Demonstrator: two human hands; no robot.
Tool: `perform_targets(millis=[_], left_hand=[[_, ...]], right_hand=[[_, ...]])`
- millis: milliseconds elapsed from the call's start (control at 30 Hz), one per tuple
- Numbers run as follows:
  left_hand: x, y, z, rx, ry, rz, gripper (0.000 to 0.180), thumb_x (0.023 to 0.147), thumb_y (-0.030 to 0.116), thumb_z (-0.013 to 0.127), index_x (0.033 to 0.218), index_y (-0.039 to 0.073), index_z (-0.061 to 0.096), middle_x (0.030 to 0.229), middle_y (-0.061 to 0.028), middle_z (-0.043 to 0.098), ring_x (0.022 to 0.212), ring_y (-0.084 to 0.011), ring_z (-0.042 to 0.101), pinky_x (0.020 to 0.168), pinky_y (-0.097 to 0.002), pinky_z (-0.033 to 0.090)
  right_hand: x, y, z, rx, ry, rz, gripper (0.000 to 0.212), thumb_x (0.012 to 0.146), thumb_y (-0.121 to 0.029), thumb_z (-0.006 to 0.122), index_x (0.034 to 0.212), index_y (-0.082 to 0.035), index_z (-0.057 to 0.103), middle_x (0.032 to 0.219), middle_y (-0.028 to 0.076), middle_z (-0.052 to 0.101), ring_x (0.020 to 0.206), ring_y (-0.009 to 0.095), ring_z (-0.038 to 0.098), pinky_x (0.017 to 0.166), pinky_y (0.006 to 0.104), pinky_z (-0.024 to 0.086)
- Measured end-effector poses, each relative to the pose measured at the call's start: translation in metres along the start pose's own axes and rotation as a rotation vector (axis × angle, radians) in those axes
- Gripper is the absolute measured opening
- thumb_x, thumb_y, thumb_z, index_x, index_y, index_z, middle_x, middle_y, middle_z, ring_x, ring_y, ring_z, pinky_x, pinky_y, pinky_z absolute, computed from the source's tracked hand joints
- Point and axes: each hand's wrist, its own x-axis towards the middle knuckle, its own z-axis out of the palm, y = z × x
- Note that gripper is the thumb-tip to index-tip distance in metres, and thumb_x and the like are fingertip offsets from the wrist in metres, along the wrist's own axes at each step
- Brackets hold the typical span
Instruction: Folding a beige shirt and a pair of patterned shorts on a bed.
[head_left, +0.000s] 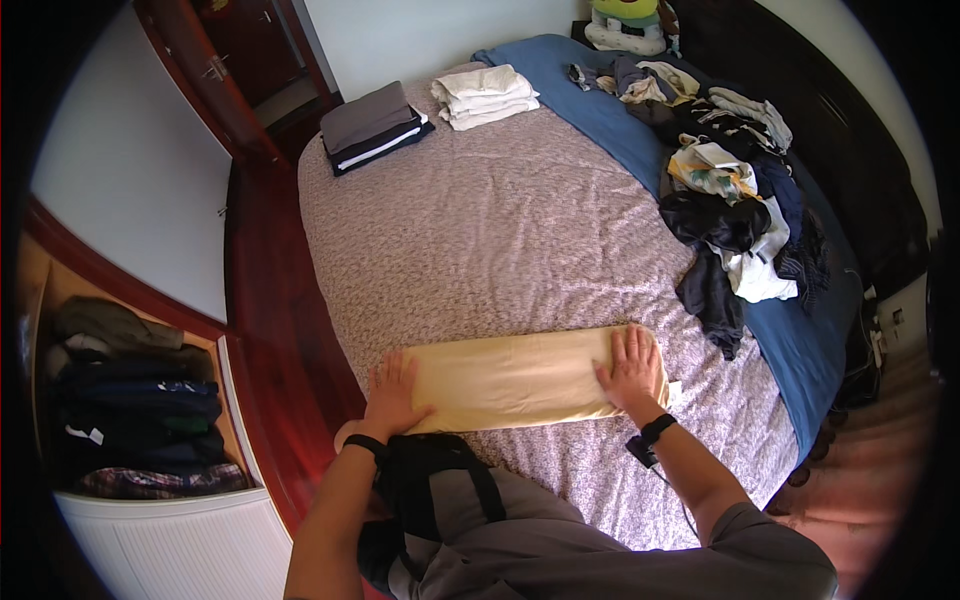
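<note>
A pale yellow cloth (510, 378), folded into a long flat strip, lies across the near part of the bed. On its left end rests my left hand (395, 395), open, with the fingers pointing away from me. My right hand (632, 368) presses flat on the right end, its fingers spread. A small white tag (675, 392) sticks out past the right edge of the cloth. Each wrist wears a black band. Neither hand grips the fabric.
Folded dark clothes (375, 125) and folded white cloths (485, 97) sit at the bed's far left. A loose clothes heap (735, 200) covers the right side, over a blue sheet (610, 120). An open drawer (140, 400) of clothes stands left, beyond the red-brown floor (275, 340).
</note>
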Motion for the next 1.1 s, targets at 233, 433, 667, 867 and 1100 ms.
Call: perform_targets(millis=[233,433,667,867,1100], left_hand=[[0.006,-0.032,0.028,-1.043,0.179,-0.613,0.073,0.075,0.022,0.069,0.131,-0.006,0.032,0.126,-0.0264,0.046,0.114,-0.0355,0.049,0.094,-0.0393,0.041],[0.002,-0.02,0.003,-1.646,-0.047,-0.658,0.042,0.085,0.01,0.057,0.12,-0.004,0.039,0.11,-0.0173,0.055,0.097,-0.0291,0.059,0.08,-0.043,0.052],[0.005,-0.031,0.012,-1.828,-0.178,-0.688,0.037,0.085,0.007,0.055,0.118,-0.005,0.045,0.11,-0.0195,0.057,0.097,-0.0317,0.06,0.08,-0.0476,0.051],[0.005,-0.035,0.022,-1.921,-0.255,-0.691,0.04,0.085,0.008,0.054,0.121,-0.006,0.045,0.114,-0.0192,0.056,0.101,-0.0317,0.058,0.09,-0.0457,0.046],[-0.004,-0.029,0.012,-1.951,-0.216,-0.459,0.041,0.081,0.005,0.058,0.119,-0.005,0.047,0.113,-0.0164,0.058,0.1,-0.0276,0.059,0.09,-0.0399,0.047]], right_hand=[[-0.011,-0.121,0.0,0.731,0.324,-0.394,0.073,0.084,-0.036,0.054,0.14,-0.002,0.021,0.147,0.023,0.011,0.136,0.036,0.012,0.109,0.0485,0.014],[-0.009,-0.162,0.027,1.279,0.445,-0.532,0.074,0.076,-0.015,0.06,0.138,0.002,0.022,0.142,0.024,0.023,0.132,0.039,0.022,0.109,0.0426,0.019],[-0.02,-0.157,0.026,1.298,0.379,-0.533,0.076,0.073,-0.011,0.061,0.137,0.002,0.023,0.142,0.024,0.024,0.133,0.037,0.021,0.109,0.0417,0.02],[-0.023,-0.151,0.044,1.243,0.269,-0.455,0.073,0.075,-0.011,0.059,0.137,0.002,0.022,0.141,0.024,0.022,0.132,0.036,0.022,0.108,0.0411,0.021],[-0.024,-0.142,0.046,1.226,0.358,-0.481,0.074,0.076,-0.015,0.061,0.137,0.003,0.022,0.139,0.024,0.026,0.13,0.037,0.024,0.108,0.041,0.022]])
